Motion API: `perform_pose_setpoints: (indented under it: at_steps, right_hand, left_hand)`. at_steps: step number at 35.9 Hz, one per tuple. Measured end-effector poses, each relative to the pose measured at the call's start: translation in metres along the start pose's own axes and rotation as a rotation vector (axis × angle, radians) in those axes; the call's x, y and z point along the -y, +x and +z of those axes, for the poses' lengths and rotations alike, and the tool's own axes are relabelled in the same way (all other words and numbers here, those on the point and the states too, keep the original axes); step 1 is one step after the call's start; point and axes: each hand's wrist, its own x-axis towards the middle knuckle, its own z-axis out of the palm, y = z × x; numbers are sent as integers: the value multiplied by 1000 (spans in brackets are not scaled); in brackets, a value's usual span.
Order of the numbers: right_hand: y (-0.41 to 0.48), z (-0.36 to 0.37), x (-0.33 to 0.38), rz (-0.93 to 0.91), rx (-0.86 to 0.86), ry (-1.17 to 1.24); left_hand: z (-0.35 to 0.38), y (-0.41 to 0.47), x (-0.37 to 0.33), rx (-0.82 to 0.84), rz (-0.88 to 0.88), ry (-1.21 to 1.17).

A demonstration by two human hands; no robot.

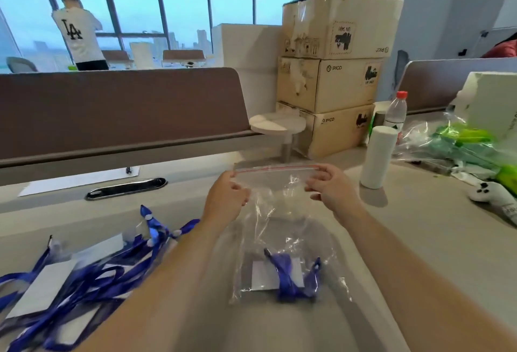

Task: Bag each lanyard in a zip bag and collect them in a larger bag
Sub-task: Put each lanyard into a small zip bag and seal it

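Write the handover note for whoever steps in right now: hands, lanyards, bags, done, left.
Left hand and right hand: each in a grip on one end of the zip bag at its red seal strip, held up over the desk.
Inside it: one blue lanyard with its card.
Loose lanyard pile lies to the left on the desk.
Done: this lanyard is in.
Left: check the seal, bag the pile, collect all in the larger bag.

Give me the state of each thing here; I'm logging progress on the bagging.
Zip bag: held up by its red-striped top edge; seal looks closed, not certain.
Bagged lanyard: inside, at the bottom.
Left hand: pinching the top's left end.
Right hand: pinching the right end.
Lanyard pile: loose on the desk, unbagged.
Bottle: upright, capped.
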Motion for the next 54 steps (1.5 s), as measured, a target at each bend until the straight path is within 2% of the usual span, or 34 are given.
perform_pose_setpoints:
  at_steps: [4,10,17,24,32,39,46,54]
  right_hand:
    - [10,5,-19,2,15,-97]
    - [8,13,-30,-75,-94,-330]
    - [-28,29,-12,-139,-64,-219]
    - [-87,58,12,-190,50,-158]
    - [-151,130,23,-264,217,-185]
    - [-175,200,28,-333,338,-309]
    - [-171,267,34,-359,449,-356]
    - [-153,323,27,-386,587,-563]
  left_hand:
    - [6,7,12,-8,-42,35]
    - [10,6,14,-35,-12,66]
    - [0,-23,4,-26,54,14]
    - [-43,-76,7,-26,114,52]
    - [-131,-150,21,-58,140,260]
    - [-203,-175,48,-116,51,342]
    - [-255,-161,74,-211,-25,436]
    - [-287,-146,93,-128,-211,710]
